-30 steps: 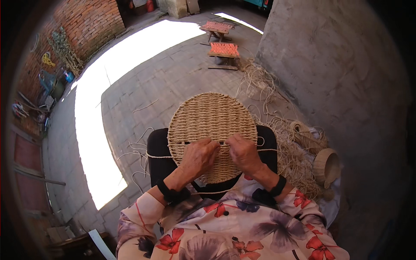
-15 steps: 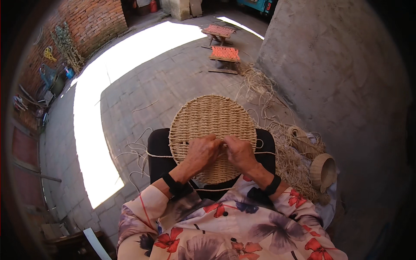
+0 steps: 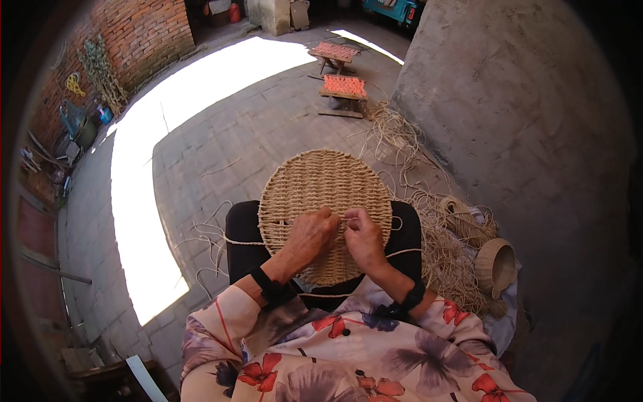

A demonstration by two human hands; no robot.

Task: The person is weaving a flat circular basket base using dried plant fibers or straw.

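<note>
A round woven straw mat (image 3: pixel 321 187) lies across my lap on dark trousers. My left hand (image 3: pixel 309 236) rests on the mat's near half, fingers pinched on a thin straw cord (image 3: pixel 347 218). My right hand (image 3: pixel 364 238) sits beside it, fingertips meeting the left hand's at the same cord. Loose cord ends (image 3: pixel 238 241) run out sideways from under the mat on both sides. Both wrists wear dark bands below floral sleeves.
A heap of loose straw cord (image 3: pixel 449 248) and a small woven basket (image 3: pixel 494 266) lie at my right by a grey concrete wall (image 3: pixel 522 120). Two small stools with orange woven seats (image 3: pixel 343 87) stand ahead on the paved floor. A brick wall (image 3: pixel 134 33) and clutter are at far left.
My hands have drawn closer together on the mat, fingertips now meeting at the cord. The mat stays on my lap.
</note>
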